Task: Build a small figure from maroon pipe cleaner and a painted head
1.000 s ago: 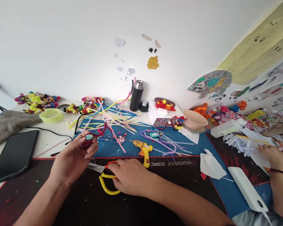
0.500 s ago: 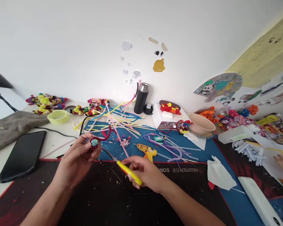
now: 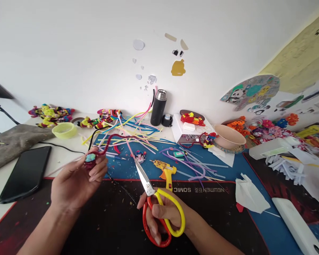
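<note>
I have my left hand (image 3: 71, 184) palm-up, pinching the fuzzy red bundle (image 3: 90, 165) above the table (image 3: 59, 159). My right hand (image 3: 170, 211) grips the scissors (image 3: 148, 187) over the black mat (image 3: 108, 226). The wall (image 3: 95, 53) there is white.

A softly lit white wall (image 3: 82, 53) with stickers (image 3: 178, 67) backs the white tabletop (image 3: 60, 158).

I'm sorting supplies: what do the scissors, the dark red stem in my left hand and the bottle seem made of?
Scissors: blades probably steel, being silvery and shiny; red and yellow grips glossy, likely plastic.
Stem: fuzzy and holding a bend, so perhaps fibre over wire.
Bottle: rim silvery and reflective, likely metal; black body perhaps painted metal or plastic.
</note>
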A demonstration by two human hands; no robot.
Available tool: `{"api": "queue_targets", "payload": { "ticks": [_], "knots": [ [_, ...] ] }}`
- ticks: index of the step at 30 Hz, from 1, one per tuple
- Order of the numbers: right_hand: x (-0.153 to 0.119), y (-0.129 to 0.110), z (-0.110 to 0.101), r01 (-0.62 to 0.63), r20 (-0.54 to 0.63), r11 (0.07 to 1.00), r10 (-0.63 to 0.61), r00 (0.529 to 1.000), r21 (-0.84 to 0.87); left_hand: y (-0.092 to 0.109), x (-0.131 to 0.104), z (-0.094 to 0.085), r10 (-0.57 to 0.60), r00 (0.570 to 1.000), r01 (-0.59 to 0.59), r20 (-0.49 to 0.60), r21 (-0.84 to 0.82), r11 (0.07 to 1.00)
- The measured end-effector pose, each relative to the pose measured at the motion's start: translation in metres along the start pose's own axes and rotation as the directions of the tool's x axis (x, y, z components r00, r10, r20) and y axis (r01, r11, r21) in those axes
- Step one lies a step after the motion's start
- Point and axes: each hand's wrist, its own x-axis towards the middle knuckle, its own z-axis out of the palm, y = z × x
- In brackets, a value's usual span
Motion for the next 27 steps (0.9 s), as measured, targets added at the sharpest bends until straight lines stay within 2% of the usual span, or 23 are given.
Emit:
{"api": "queue_targets", "payload": {
  "ticks": [2,5,10,14,19,23,27],
  "knots": [
    [-0.002,-0.002,0.004,-0.016,0.038,0.998,0.018,0.999,-0.054,0.004,-0.001,0.002,-0.055,0.998,0.052,-0.021,-0.122,0.991],
    [-0.002,0.001,0.008,-0.061,0.09,0.995,0.069,0.994,-0.082,0.006,0.0,0.002,-0.066,0.998,0.058,-0.026,-0.227,0.972],
    [0.002,0.006,0.009,-0.063,0.124,0.993,0.076,0.989,-0.102,0.005,0.001,0.001,-0.059,0.998,0.055,-0.008,-0.265,0.963],
    [0.004,0.004,0.007,-0.075,0.131,0.991,0.09,0.987,-0.113,0.003,0.0,0.001,-0.042,0.999,0.046,0.022,-0.174,0.984],
    [0.01,0.004,0.005,-0.156,0.164,0.982,0.173,0.971,-0.108,0.0,0.0,0.0,0.006,0.997,-0.009,0.079,0.043,0.999],
    [0.016,0.006,0.002,-0.184,0.187,0.979,0.197,0.963,-0.081,-0.003,0.002,-0.003,0.068,0.984,-0.1,0.167,0.191,0.977],
    [0.017,0.008,-0.001,-0.209,0.225,0.977,0.213,0.951,-0.044,-0.004,0.003,-0.012,0.055,0.976,-0.126,0.213,0.335,0.934]
  ]
}}
